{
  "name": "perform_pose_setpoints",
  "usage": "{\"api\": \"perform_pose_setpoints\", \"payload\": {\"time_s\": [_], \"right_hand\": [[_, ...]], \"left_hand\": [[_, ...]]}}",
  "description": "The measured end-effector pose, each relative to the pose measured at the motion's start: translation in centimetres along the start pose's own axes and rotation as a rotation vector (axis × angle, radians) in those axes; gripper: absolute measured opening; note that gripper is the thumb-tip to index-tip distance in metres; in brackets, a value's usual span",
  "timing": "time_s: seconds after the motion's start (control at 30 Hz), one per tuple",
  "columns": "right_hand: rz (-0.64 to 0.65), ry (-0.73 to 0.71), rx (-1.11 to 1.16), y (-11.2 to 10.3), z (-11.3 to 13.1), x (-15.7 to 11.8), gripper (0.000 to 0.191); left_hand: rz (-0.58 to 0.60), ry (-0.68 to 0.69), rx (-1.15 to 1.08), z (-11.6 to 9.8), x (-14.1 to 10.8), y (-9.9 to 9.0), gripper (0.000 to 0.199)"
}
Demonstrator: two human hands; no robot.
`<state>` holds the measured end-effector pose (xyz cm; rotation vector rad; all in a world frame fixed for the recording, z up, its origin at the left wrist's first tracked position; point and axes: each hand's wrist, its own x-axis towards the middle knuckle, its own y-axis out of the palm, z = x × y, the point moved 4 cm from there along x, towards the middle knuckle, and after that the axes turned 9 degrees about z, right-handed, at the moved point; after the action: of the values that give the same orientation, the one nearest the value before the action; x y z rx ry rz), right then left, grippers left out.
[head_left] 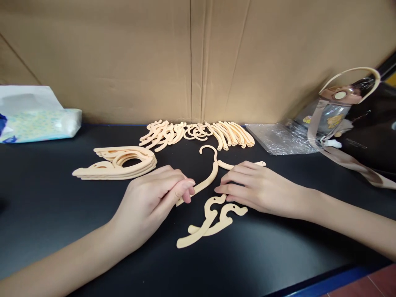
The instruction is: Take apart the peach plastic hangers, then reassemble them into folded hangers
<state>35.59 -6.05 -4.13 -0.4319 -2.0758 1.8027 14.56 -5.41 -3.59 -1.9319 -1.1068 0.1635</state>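
A cream plastic hanger (pixel 208 178) with a hook on top lies with its two arms spread at the middle of the black table. My left hand (pixel 161 198) is closed on the end of its left arm, thumb on top. Over the right arm rests my right hand (pixel 247 185), palm down, its fingers bent and close together; what its fingertips touch is hidden. Two loose curved pieces (pixel 210 222) lie crossed just in front of the hands. Beyond my left hand sits a stack of folded hangers (pixel 136 165).
Along the cardboard wall (pixel 139 62) lie rows of curved pieces (pixel 163 133), small hooks (pixel 198 131) and straighter arms (pixel 235 134). A tissue pack (pixel 43 123) is at the far left. Clear plastic (pixel 278 138), a strapped bottle (pixel 334 111) and a black bag (pixel 368 140) are on the right.
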Motion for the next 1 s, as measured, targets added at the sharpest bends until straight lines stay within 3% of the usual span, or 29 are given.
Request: {"api": "perform_pose_setpoints", "payload": {"time_s": [0.17, 0.3, 0.4, 0.5, 0.57, 0.7, 0.83, 1.0], "right_hand": [[0.021, -0.014, 0.057, 0.0, 0.2, 0.4, 0.029], [-0.046, 0.049, 0.191, -1.2, 0.4, 0.9, 0.031], [-0.115, 0.189, 0.537, -1.9, 0.4, 1.5, 0.025], [-0.085, 0.335, 0.995, -1.4, 0.6, 2.1, 0.027], [-0.052, 0.362, 1.129, -1.0, 0.8, 2.5, 0.029], [-0.137, 0.289, 0.904, -0.7, 0.5, 2.7, 0.031], [-0.279, 0.145, 0.605, -0.2, -0.3, 2.4, 0.029], [-0.256, 0.135, 0.477, 0.8, -1.2, 2.5, 0.022]], "left_hand": [[0.031, 0.012, 0.082, -0.3, 0.4, 0.1, 0.027], [0.081, 0.126, 0.207, -2.0, 0.6, 0.0, 0.026], [0.103, 0.195, 0.398, -3.3, 0.3, 0.3, 0.027], [0.105, 0.239, 0.640, -3.6, -0.3, 0.8, 0.021], [0.112, 0.277, 0.738, -3.4, -0.6, 1.1, 0.025], [0.084, 0.275, 0.729, -2.1, -1.5, 0.6, 0.023], [0.135, 0.049, 0.603, -0.6, -1.9, -0.6, 0.022], [0.211, -0.084, 0.571, -0.2, -1.6, -1.3, 0.023]]}}
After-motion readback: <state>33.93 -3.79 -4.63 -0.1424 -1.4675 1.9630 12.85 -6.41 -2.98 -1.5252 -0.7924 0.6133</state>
